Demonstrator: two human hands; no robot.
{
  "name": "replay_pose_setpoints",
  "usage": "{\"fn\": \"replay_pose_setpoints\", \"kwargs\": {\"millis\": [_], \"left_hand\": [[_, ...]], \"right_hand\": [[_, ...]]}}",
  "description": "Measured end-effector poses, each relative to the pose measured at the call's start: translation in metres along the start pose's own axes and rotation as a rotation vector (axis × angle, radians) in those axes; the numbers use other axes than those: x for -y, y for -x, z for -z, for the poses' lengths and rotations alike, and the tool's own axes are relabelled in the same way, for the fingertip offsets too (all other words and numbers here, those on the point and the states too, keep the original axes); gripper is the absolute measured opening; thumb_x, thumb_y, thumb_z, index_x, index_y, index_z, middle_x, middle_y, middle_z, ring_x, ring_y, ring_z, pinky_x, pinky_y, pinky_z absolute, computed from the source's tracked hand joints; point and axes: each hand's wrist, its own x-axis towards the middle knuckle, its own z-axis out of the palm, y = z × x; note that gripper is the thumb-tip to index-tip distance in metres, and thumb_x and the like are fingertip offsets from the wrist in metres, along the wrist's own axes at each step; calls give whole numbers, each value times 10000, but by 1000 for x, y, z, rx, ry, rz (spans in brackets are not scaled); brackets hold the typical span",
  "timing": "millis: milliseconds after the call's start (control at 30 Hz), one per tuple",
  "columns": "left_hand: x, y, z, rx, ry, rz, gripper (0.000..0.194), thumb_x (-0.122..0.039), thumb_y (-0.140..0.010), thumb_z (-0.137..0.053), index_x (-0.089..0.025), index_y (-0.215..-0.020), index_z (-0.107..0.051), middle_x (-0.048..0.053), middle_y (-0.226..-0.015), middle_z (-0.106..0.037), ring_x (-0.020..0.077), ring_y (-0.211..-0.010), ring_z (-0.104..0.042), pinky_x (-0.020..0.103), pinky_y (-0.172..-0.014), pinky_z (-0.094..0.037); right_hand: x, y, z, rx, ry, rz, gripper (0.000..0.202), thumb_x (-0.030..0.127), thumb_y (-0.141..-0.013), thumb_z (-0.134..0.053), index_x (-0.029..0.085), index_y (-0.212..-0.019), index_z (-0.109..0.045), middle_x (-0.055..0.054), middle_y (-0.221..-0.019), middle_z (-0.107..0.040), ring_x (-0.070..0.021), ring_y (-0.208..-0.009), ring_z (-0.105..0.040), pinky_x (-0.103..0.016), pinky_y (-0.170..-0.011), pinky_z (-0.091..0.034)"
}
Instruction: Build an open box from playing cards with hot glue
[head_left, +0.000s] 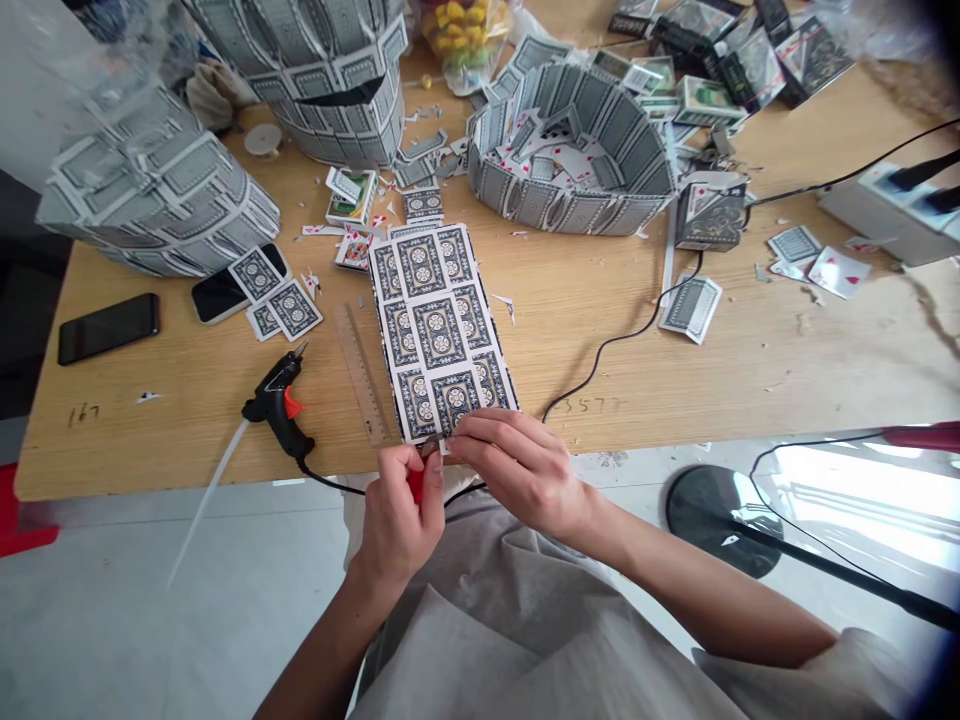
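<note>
A rectangular panel of overlapping playing cards [439,330], patterned dark blue, white and cream, lies at the table's front edge. My left hand [405,515] is closed around a small red-handled tool [415,484] at the panel's near edge. Its metal end shows between thumb and finger, but its exact kind is hidden. Beside it, my right hand [521,470] rests over the panel's near right corner, fingers together and tips pinching the near edge. Left of the panel lie a clear ruler [360,375] and a black glue gun [279,405] with an orange trigger and a white glue stick.
An oval card-walled basket [570,205] holds loose cards. Two taller card structures [165,190] [330,90] stand back left. Two phones [109,328] [217,290] lie at left. A black cable [600,355] crosses toward a power strip [885,205]. Card boxes [712,100] pile up behind.
</note>
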Motion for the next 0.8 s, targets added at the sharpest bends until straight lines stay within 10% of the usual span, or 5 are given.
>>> {"fn": "replay_pose_setpoints", "kwargs": {"millis": [367,567,800], "left_hand": [[-6,-19,50,-121,-126,64,363,-401,-951,-796,-248,-1058,-484,-70,-709,-602,124,-507,-604,215,-508,-446],[-17,-80,36,-86,-337,7,650,-569,-839,-891,-234,-1224,-488,36,-902,-708,269,-711,-745,293,-573,-460],[-7,-90,27,-42,-397,22,761,-695,-839,-848,-215,-1340,-532,101,-982,-765,364,-826,-777,341,-616,-506]], "right_hand": [[1,-11,14,84,102,56,202,128,-1071,-660,153,-1259,-729,-124,-1181,-818,-260,-1152,-746,-404,-949,-658],[-1,-25,22,158,196,176,175,132,-1071,-650,135,-1210,-756,-130,-1131,-808,-271,-1074,-721,-407,-843,-635],[-7,-28,19,154,173,280,164,92,-1052,-656,148,-1138,-784,-115,-1080,-801,-249,-1042,-706,-407,-859,-613]]}}
